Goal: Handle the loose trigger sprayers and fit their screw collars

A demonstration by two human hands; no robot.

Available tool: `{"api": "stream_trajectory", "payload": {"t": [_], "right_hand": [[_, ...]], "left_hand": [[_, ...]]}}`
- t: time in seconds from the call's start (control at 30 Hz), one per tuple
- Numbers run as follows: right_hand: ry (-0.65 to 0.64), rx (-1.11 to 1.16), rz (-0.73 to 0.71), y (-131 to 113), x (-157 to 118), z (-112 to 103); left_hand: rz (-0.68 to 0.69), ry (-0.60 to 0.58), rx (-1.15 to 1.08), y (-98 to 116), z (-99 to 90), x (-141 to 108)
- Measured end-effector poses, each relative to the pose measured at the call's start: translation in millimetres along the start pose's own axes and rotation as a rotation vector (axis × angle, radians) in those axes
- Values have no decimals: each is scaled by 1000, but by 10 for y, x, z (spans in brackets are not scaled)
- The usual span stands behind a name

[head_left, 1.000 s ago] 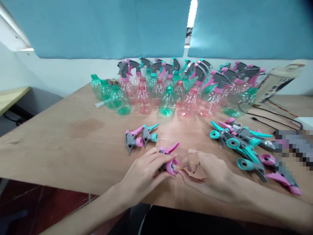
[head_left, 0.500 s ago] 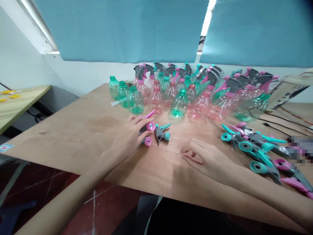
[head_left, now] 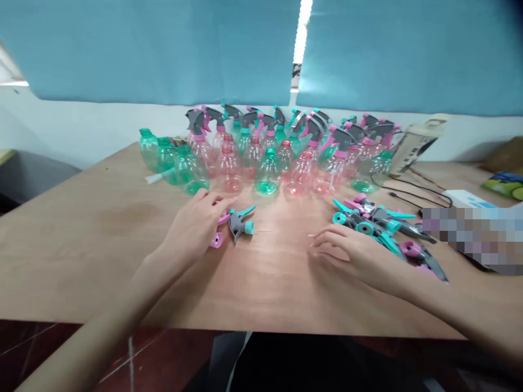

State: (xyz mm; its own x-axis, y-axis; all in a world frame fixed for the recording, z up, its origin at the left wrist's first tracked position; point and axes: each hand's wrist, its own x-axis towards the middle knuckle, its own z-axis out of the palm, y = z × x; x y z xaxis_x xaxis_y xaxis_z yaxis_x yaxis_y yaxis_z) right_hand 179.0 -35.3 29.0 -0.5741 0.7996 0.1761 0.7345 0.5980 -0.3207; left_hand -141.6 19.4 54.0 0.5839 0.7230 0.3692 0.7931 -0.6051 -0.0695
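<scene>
My left hand (head_left: 195,226) curls over pink-and-grey spray triggers on the table, and its fingers wrap around one pink spray trigger (head_left: 223,219) that they mostly cover. Another pink collar (head_left: 216,240) shows below those fingers. Just right of them lies a grey spray trigger with a turquoise collar and lever (head_left: 241,224). Over the table, my right hand (head_left: 347,247) has its fingers loosely bent, thumb apart, with nothing seen between them. Close beyond it is a loose pile of turquoise, pink and grey spray triggers (head_left: 378,226).
Several clear green and pink bottles (head_left: 267,174) stand along the back, many topped with spray triggers. A white tube (head_left: 160,176) is at their left. Black cables (head_left: 420,188), a cream container (head_left: 417,144) and a blurred-out patch are to the right. The wooden table (head_left: 102,272) ends near my body.
The view has turned right, so the table's contents appear further left. My right hand has come nearer the trigger pile. The pink lever that stuck up above my left fingers no longer shows.
</scene>
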Motion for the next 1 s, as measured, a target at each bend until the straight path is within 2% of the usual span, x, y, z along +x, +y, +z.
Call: {"api": "stream_trajectory", "payload": {"t": [0.13, 0.27, 0.37, 0.47, 0.57, 0.67, 0.7, 0.77, 0.87, 1.0], "right_hand": [[47, -63, 62, 262, -298, -122], [162, -112, 141, 506, -547, -198], [218, -139, 178, 655, -653, -204], [224, -120, 170, 751, -716, -185], [219, -101, 171, 801, -773, -151], [272, -120, 151, 848, -779, -101], [300, -128, 137, 867, -754, -84], [324, -136, 98, 903, -654, -53], [290, -149, 36, 934, -422, -22], [268, -190, 14, 967, -136, 39]], "left_hand": [[93, -29, -31, 434, 3, 227], [191, -131, -165, 808, 186, 495], [231, -165, -253, 1013, 355, 724], [225, -137, -230, 1115, 431, 915], [146, -32, -152, 1034, 362, 948], [40, 85, -93, 766, 225, 745], [-23, 90, -71, 657, 185, 633], [-149, 89, -31, 447, 132, 370], [-275, 23, -3, 221, 124, -18], [-319, -96, -24, 75, 170, -337]]}}
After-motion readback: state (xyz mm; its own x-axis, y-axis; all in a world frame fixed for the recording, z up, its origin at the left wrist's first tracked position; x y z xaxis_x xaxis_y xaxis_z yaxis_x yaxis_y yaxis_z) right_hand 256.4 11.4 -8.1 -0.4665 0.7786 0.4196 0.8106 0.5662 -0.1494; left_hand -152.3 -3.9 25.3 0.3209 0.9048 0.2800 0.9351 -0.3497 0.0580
